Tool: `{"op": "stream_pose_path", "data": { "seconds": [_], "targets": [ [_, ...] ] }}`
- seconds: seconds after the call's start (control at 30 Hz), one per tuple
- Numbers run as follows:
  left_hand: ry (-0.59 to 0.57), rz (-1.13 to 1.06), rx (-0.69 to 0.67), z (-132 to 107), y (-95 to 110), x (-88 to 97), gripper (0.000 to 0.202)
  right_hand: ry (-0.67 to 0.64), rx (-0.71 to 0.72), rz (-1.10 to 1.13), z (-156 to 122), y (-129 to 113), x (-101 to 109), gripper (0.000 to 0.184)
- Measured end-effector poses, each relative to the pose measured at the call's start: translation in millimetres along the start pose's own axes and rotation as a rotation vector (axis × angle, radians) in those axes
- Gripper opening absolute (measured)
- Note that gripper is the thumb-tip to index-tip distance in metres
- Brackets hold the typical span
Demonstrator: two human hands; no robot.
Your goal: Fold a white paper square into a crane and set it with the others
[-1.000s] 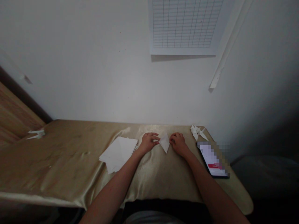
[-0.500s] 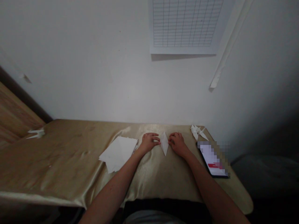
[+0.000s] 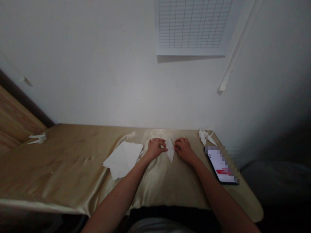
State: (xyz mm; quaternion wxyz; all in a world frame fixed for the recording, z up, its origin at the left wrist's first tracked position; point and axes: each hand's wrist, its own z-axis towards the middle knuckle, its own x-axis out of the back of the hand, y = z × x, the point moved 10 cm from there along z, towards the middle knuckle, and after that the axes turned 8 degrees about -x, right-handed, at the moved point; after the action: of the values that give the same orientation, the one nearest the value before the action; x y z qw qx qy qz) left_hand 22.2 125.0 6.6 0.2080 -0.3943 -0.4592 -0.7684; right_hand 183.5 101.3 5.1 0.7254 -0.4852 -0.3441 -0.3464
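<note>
left hand (image 3: pixel 156 148) and right hand (image 3: pixel 184 149) both half-curled at the edges of the folded paper (image 3: pixel 170 150) on the desk (image 3: pixel 170 187), can't tell if they're pinching it

The paper (image 3: pixel 170 151) between the fingers (image 3: pixel 158 140) is plain white, as are the stack (image 3: pixel 125 158) to their left and the cranes (image 3: pixel 203 137) to their right. Beneath the fingers the table (image 3: pixel 73 155) is gold, satiny, paler along its folds. The phone (image 3: pixel 218 165) right of the fingers has a dark rim and a pale screen with a red block. Beyond the fingers, the wall (image 3: pixel 85 81) is greyish white and the chart (image 3: pixel 191 27) white, ruled with a grey grid
</note>
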Motion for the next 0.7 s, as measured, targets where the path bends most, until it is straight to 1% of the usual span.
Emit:
{"op": "stream_pose_path", "data": {
  "seconds": [0.17, 0.43, 0.6, 0.7],
  "targets": [
    [0.003, -0.001, 0.044, -2, -1, -2.6, 0.010, -0.017, -0.003, -0.013, 0, -1, -3, 0.008],
    [0.006, 0.009, 0.059, -2, 1, -3.8, 0.014, -0.023, -0.010, -0.015, -2, -4, -3, 0.006],
    [0.014, 0.024, 0.069, -3, 1, -2.8, 0.014, -0.002, -0.038, -0.074, -4, -11, -6, 0.033],
    [0.020, 0.038, 0.057, -3, 2, -2.1, 0.013, 0.026, -0.050, -0.139, -4, -14, -10, 0.044]
  ]
}}
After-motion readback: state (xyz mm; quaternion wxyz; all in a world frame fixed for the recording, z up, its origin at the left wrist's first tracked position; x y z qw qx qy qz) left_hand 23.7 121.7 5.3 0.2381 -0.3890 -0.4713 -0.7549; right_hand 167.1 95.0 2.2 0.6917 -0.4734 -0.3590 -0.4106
